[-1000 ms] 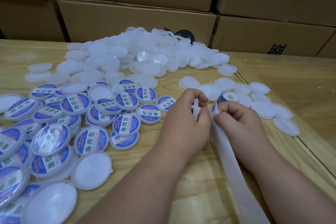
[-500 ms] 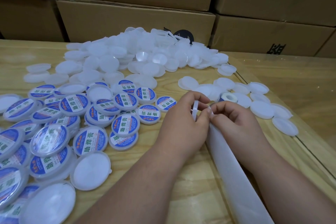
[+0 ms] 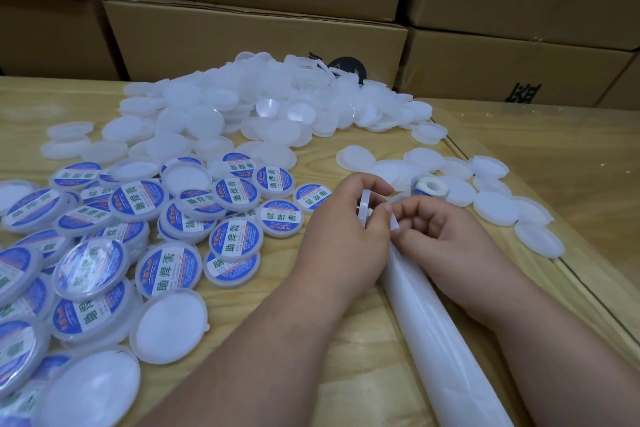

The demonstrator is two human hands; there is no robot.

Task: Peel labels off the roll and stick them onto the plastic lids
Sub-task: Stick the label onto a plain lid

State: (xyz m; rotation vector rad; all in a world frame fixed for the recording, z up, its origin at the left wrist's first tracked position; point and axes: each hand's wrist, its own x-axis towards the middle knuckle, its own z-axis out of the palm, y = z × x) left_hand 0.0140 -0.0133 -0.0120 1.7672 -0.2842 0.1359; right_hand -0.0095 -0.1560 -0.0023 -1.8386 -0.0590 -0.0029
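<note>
Lids [image 3: 239,244] labelled 助焊膏 are heaped at lower left on the counter [image 3: 363,340]. One blank lid [image 3: 364,210] is pinched edge-on in the left hand [image 3: 341,232]; the backing strip [image 3: 436,333] is pinched by the right hand [image 3: 440,236], before the label roll [image 3: 429,186].

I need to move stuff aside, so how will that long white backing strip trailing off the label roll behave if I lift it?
Probably floppy: the long white backing strip curls lengthwise and trails limply. Likely light and slippery, since it looks thin and glossy.

From my remote seat I saw soft, even overhead light, faint glare on the glossy tabletop [image 3: 540,149], weak shadows, mild wide-angle bowing at the edges, and slightly soft focus.
</note>
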